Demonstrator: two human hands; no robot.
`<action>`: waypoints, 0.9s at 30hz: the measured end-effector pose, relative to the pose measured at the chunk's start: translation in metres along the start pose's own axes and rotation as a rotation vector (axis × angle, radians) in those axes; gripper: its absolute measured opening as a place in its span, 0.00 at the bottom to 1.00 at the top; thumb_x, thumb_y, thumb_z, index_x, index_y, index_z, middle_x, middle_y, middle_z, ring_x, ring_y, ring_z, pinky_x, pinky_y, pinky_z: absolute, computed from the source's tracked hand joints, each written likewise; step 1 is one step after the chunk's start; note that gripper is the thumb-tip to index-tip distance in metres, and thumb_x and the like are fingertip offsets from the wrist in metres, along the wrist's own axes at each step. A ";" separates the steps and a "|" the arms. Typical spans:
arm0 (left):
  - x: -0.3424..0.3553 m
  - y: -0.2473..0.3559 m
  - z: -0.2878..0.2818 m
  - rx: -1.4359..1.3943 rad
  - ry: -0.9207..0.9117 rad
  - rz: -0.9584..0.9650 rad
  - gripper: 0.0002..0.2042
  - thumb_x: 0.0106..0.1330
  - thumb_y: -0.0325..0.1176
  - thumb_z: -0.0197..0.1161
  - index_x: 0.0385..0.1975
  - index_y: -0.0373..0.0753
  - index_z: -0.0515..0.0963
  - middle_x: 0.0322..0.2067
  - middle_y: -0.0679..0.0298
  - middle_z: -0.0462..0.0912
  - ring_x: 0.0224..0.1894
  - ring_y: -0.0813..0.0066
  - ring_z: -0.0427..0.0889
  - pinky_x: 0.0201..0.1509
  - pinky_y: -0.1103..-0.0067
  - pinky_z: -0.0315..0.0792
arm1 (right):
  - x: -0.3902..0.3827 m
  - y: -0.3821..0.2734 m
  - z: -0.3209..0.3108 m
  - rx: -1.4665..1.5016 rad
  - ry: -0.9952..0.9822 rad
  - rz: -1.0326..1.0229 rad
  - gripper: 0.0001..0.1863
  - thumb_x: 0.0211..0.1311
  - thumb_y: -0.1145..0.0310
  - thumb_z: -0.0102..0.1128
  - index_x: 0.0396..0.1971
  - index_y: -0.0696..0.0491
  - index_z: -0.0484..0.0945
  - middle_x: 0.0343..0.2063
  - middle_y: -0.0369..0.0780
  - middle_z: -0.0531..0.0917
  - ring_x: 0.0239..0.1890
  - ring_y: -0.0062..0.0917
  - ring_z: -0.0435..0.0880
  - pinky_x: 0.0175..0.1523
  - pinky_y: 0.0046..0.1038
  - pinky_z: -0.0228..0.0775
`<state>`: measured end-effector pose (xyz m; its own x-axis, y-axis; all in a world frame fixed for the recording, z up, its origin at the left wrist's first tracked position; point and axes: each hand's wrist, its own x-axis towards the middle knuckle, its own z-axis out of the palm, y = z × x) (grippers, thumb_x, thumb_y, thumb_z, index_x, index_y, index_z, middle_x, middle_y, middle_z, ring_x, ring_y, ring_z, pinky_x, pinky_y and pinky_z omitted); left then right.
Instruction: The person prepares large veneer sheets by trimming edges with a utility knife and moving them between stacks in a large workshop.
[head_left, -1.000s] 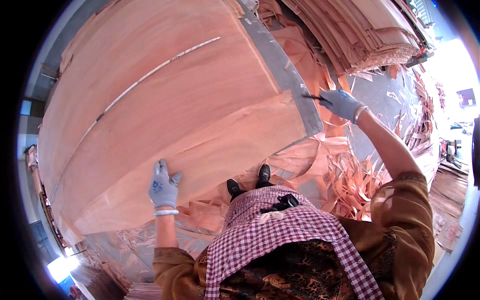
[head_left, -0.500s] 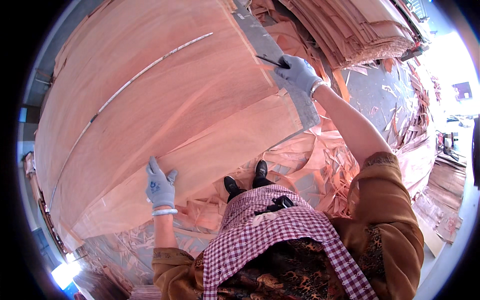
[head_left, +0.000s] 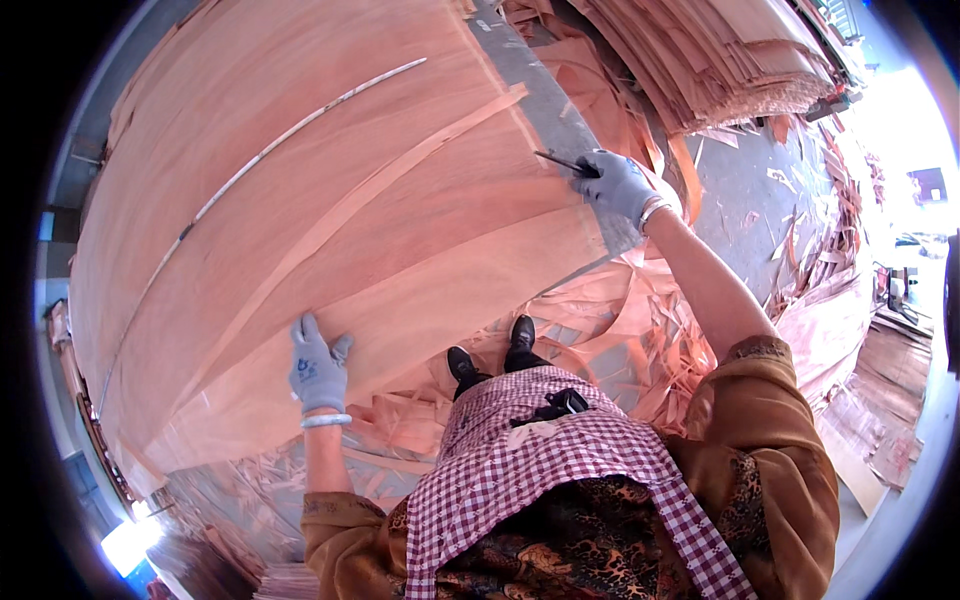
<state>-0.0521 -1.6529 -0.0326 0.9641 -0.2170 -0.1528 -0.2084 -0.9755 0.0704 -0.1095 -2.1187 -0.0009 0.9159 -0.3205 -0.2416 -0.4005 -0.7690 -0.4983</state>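
Observation:
A wide sheet of thin pinkish wood veneer [head_left: 300, 210] lies in front of me, its near edge running toward my feet. On that near edge rests my left hand [head_left: 319, 368], in a grey glove, its fingers stretched out and thumb apart. My right hand [head_left: 622, 188], gloved too, is closed around a dark, thin-bladed knife [head_left: 562, 160] beside the sheet's right edge; the blade points left over the veneer. A narrow veneer strip [head_left: 370, 185] lies loosely across the sheet. Farther back runs a long, thin white rod [head_left: 290, 140] with dark marks.
A grey board edge [head_left: 545, 95] shows along the sheet's right side. Stacked veneer [head_left: 715, 60] stands at the far right. Torn veneer scraps [head_left: 650, 330] cover the floor around my shoes [head_left: 521, 340]. More sheets [head_left: 880, 395] lie at the right.
My right hand has moved nearer and slightly right with the knife. The narrow strip, blurred before, now lies distinct with its far end near the right edge. My left hand has barely moved.

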 end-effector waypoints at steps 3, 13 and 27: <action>0.000 0.003 -0.001 -0.026 -0.012 -0.002 0.31 0.57 0.44 0.63 0.57 0.37 0.61 0.59 0.54 0.62 0.52 0.53 0.73 0.45 0.63 0.73 | 0.008 0.034 0.009 0.278 0.030 0.004 0.12 0.52 0.66 0.61 0.36 0.54 0.77 0.28 0.42 0.80 0.31 0.28 0.78 0.39 0.27 0.69; -0.011 0.016 -0.028 0.069 -0.009 0.011 0.32 0.58 0.41 0.62 0.61 0.37 0.58 0.60 0.52 0.61 0.53 0.54 0.73 0.46 0.64 0.73 | -0.052 0.132 -0.040 0.747 0.531 0.501 0.09 0.54 0.68 0.64 0.31 0.53 0.73 0.15 0.29 0.69 0.13 0.14 0.62 0.17 0.20 0.53; -0.022 0.205 -0.047 -2.263 -0.821 0.251 0.25 0.57 0.18 0.50 0.58 0.34 0.60 0.50 0.56 0.71 0.47 0.70 0.77 0.50 0.76 0.73 | -0.136 -0.054 0.059 1.378 -0.351 -0.099 0.17 0.62 0.68 0.58 0.49 0.60 0.72 0.36 0.36 0.81 0.40 0.15 0.77 0.45 0.19 0.70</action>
<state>-0.1081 -1.8466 0.0313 0.6128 -0.7797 -0.1287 0.6956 0.4549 0.5561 -0.2142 -2.0008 0.0104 0.9689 0.0098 -0.2474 -0.2276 0.4293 -0.8740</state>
